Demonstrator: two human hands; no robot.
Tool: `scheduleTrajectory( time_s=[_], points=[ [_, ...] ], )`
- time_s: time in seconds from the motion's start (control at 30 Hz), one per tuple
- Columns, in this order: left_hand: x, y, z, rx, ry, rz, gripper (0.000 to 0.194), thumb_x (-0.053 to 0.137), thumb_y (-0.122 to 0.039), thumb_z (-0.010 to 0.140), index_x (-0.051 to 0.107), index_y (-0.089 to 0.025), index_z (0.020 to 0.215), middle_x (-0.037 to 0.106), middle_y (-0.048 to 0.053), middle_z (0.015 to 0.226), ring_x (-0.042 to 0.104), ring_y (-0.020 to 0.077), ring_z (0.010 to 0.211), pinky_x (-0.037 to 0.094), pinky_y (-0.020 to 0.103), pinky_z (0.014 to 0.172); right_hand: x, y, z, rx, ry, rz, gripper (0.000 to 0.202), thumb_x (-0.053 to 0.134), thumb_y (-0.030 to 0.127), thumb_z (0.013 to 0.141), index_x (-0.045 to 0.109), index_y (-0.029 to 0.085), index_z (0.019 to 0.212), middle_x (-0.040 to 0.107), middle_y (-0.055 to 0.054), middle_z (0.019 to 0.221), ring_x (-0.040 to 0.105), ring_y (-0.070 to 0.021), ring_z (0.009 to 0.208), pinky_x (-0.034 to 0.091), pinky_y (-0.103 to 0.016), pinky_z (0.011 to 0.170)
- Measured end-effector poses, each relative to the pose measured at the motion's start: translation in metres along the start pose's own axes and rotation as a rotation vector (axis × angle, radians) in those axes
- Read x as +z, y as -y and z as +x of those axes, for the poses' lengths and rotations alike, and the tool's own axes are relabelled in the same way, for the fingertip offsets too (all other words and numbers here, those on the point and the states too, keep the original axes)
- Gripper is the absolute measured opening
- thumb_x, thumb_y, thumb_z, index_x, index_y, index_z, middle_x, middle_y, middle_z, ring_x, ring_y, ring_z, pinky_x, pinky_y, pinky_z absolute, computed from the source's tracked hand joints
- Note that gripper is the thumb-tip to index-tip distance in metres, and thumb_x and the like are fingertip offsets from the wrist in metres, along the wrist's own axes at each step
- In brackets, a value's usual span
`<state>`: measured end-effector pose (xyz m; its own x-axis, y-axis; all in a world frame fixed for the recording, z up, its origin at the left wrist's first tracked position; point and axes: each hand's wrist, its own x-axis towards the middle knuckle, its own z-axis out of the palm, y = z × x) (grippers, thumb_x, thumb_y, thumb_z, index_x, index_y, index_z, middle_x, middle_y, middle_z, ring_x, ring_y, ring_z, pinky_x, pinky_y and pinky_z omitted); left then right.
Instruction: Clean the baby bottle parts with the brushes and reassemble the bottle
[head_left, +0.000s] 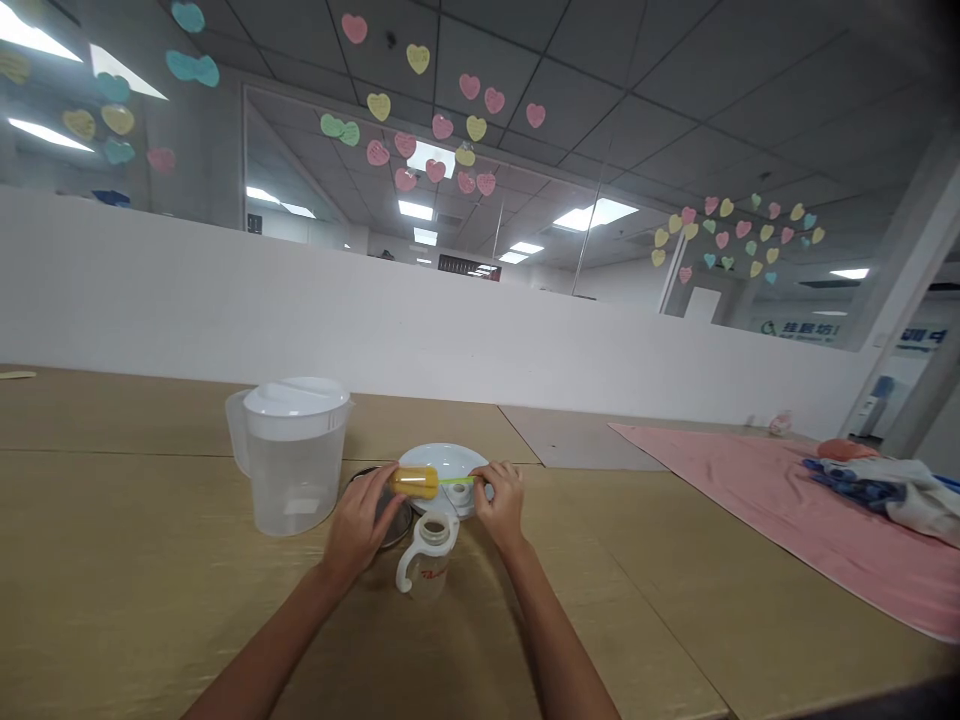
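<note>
My left hand (366, 515) is closed around a small orange cylinder (415, 482), held level above the table. A thin yellow-green stick (456, 480) runs from the cylinder's right end to my right hand (500, 497), whose fingertips pinch its other end. Whether the stick goes inside the cylinder, I cannot tell. Just below stands a clear baby bottle (429, 580), upright and uncapped, with a white handle and red print. Behind my hands is a white bowl (444, 455) with a white ring-shaped part (459, 492) in it. A dark-rimmed round dish (397, 528) is partly hidden by my left hand.
A lidded clear plastic pitcher (295, 470) with liquid stands to the left. On the right lies a pink cloth (787, 500) with crumpled fabric (900, 495) and a rounded orange-red item (846, 450) on it. A low white wall (420, 340) bounds the table's back.
</note>
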<state>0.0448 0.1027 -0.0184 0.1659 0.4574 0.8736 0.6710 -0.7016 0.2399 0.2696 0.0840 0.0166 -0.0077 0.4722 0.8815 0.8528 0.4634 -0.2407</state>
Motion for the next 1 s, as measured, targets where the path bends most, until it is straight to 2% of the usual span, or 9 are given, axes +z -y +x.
scheduleTrajectory(
  time_s=[0.1,0.2,0.3,0.43,0.53,0.63,0.73,0.87,1.0],
  points=[
    [-0.004,-0.002,0.002,-0.078,0.007,-0.038,0.034,0.038,-0.039,0.091,0.055,-0.018,0.111,0.065,0.007,0.106,0.059,0.0197,0.097,0.046,0.034,0.086,-0.001,0.003,-0.001,-0.039,-0.025,-0.011,0.019,0.043,0.016,0.077,0.061,0.018,0.069,0.06,-0.001,0.067,0.047,-0.0148,0.07,0.026,-0.029,0.071],
    [-0.007,-0.003,0.003,-0.167,0.028,-0.032,0.037,0.031,-0.038,0.092,0.062,-0.019,0.087,0.068,0.003,0.083,0.062,0.0179,0.079,0.048,0.03,0.073,-0.004,0.009,-0.002,-0.11,-0.05,-0.04,0.017,0.042,0.016,0.076,0.058,0.018,0.069,0.058,-0.001,0.065,0.046,-0.015,0.068,0.026,-0.03,0.069],
    [-0.007,-0.003,0.002,-0.259,0.077,-0.041,0.043,0.027,-0.037,0.092,0.06,-0.02,0.07,0.065,0.0,0.064,0.061,0.015,0.061,0.046,0.026,0.059,-0.005,0.014,-0.003,-0.176,-0.054,-0.064,0.015,0.041,0.016,0.075,0.055,0.018,0.07,0.056,-0.001,0.063,0.045,-0.0152,0.066,0.027,-0.03,0.068],
    [-0.006,-0.003,0.001,-0.293,0.035,-0.096,0.035,0.032,-0.04,0.09,0.06,-0.02,0.087,0.068,0.002,0.08,0.063,0.0157,0.069,0.048,0.026,0.063,-0.005,0.016,-0.004,-0.174,-0.081,-0.079,0.014,0.041,0.017,0.077,0.055,0.017,0.076,0.059,-0.002,0.068,0.047,-0.0157,0.069,0.028,-0.031,0.07],
    [-0.004,-0.004,0.0,-0.299,0.007,-0.171,0.033,0.035,-0.041,0.089,0.056,-0.019,0.1,0.067,0.005,0.094,0.064,0.0165,0.075,0.051,0.029,0.07,-0.003,0.015,-0.004,-0.151,-0.118,-0.08,0.015,0.041,0.018,0.079,0.055,0.017,0.081,0.061,-0.004,0.074,0.049,-0.0162,0.071,0.029,-0.032,0.071],
    [-0.001,-0.002,-0.001,-0.295,-0.004,-0.234,0.032,0.038,-0.04,0.089,0.051,-0.018,0.107,0.064,0.008,0.1,0.064,0.0169,0.077,0.053,0.031,0.071,-0.002,0.013,-0.003,-0.138,-0.137,-0.07,0.015,0.04,0.018,0.081,0.055,0.016,0.085,0.062,-0.005,0.078,0.05,-0.0165,0.073,0.031,-0.032,0.072],
    [0.003,0.0,-0.003,-0.208,-0.055,-0.256,0.03,0.039,-0.036,0.09,0.047,-0.017,0.112,0.06,0.01,0.107,0.062,0.0184,0.09,0.054,0.033,0.076,-0.001,0.011,-0.004,-0.107,-0.136,-0.054,0.016,0.04,0.018,0.082,0.056,0.016,0.086,0.062,-0.005,0.079,0.051,-0.0167,0.074,0.033,-0.031,0.073],
    [0.004,-0.001,-0.001,-0.049,-0.155,-0.151,0.029,0.042,-0.031,0.09,0.043,-0.019,0.116,0.054,0.011,0.114,0.053,0.0216,0.109,0.049,0.039,0.089,0.0,0.01,-0.004,-0.068,-0.139,-0.06,0.016,0.041,0.018,0.083,0.057,0.016,0.087,0.062,-0.005,0.08,0.052,-0.0167,0.077,0.034,-0.03,0.073],
    [0.003,-0.003,0.0,0.021,-0.21,-0.033,0.031,0.047,-0.027,0.088,0.042,-0.02,0.118,0.051,0.01,0.116,0.051,0.0222,0.112,0.044,0.042,0.095,0.001,0.01,-0.004,-0.049,-0.146,-0.103,0.016,0.041,0.017,0.084,0.057,0.017,0.087,0.062,-0.005,0.081,0.052,-0.0169,0.078,0.033,-0.03,0.073]
  ],
)
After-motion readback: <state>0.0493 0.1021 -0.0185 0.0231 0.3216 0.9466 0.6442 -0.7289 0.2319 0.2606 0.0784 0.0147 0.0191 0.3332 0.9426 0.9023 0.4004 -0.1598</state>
